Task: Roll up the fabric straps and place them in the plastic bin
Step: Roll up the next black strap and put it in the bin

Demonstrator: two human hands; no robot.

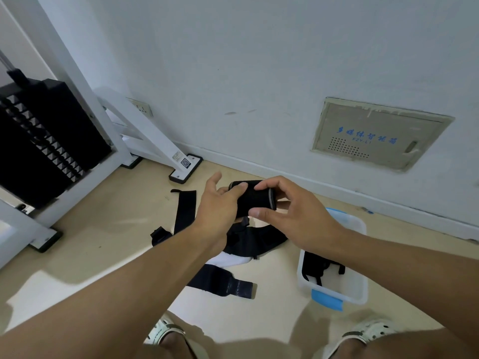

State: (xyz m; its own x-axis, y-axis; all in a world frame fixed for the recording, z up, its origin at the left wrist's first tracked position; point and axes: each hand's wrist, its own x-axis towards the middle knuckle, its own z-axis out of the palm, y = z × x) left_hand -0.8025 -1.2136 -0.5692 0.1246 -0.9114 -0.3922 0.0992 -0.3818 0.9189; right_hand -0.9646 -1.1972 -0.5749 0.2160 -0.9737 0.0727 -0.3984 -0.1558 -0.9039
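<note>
I hold a rolled black fabric strap (252, 197) in the air above the floor. My left hand (219, 207) grips its left end, thumb on top. My right hand (290, 211) pinches its right end between thumb and fingers. A short tail of the strap hangs below the roll. The clear plastic bin (360, 288) with blue latches stands on the floor to the lower right, with black straps (317, 266) inside it. Loose black straps lie on the floor: one long strap (184, 207) to the left, a curved one (255, 240) under my hands, another (223, 282) nearer my feet.
A white weight machine frame (155, 130) with a black weight stack (41, 141) stands at the left. The white wall with a beige service panel (375, 133) runs behind. A white cloth (230, 260) lies under the straps. My sandalled feet (368, 332) are at the bottom.
</note>
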